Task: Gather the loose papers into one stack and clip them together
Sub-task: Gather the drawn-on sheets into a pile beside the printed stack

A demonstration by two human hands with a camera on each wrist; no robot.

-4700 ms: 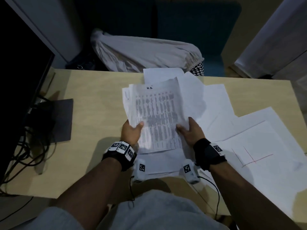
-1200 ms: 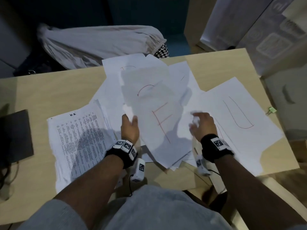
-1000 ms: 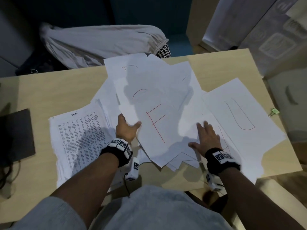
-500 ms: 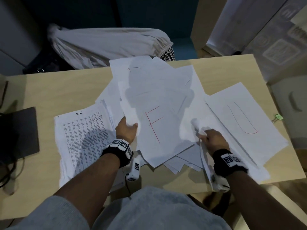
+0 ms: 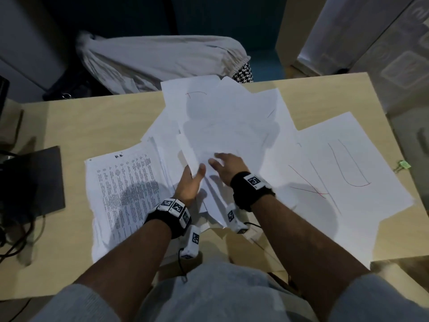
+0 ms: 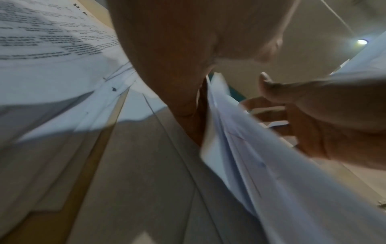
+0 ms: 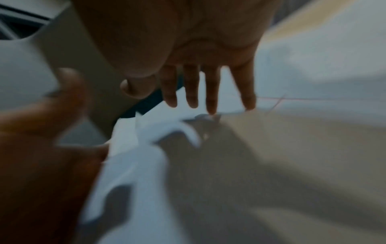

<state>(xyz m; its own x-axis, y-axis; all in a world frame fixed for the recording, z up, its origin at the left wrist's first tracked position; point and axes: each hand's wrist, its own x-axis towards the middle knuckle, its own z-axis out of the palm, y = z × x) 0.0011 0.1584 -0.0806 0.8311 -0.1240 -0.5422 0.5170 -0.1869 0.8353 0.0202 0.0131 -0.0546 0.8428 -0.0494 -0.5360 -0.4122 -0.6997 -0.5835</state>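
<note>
Loose white sheets [image 5: 232, 117] lie fanned over the middle of the wooden table [image 5: 92, 117]. My left hand [image 5: 197, 173] grips the near edge of a lifted bundle of sheets [image 5: 209, 145], thumb on top; the left wrist view shows the bundle [image 6: 240, 140] pinched under the palm. My right hand [image 5: 220, 161] lies right beside it with straight, spread fingers [image 7: 210, 92] on the bundle's top sheet. A printed stack [image 5: 125, 182] lies flat to the left. Sheets with red pen strokes [image 5: 336, 173] lie to the right. A small green binder clip [image 5: 402, 165] sits at the table's right edge.
A dark flat pad [image 5: 41, 180] and cables [image 5: 9, 240] occupy the left end of the table. Beyond the far edge is a chair draped with pale cloth [image 5: 162, 59]. Cardboard boxes [image 5: 383, 49] stand at the back right.
My right hand has moved left from the sheets near the table's front edge to the bundle in my left hand. The sheet with the red F no longer shows on top.
</note>
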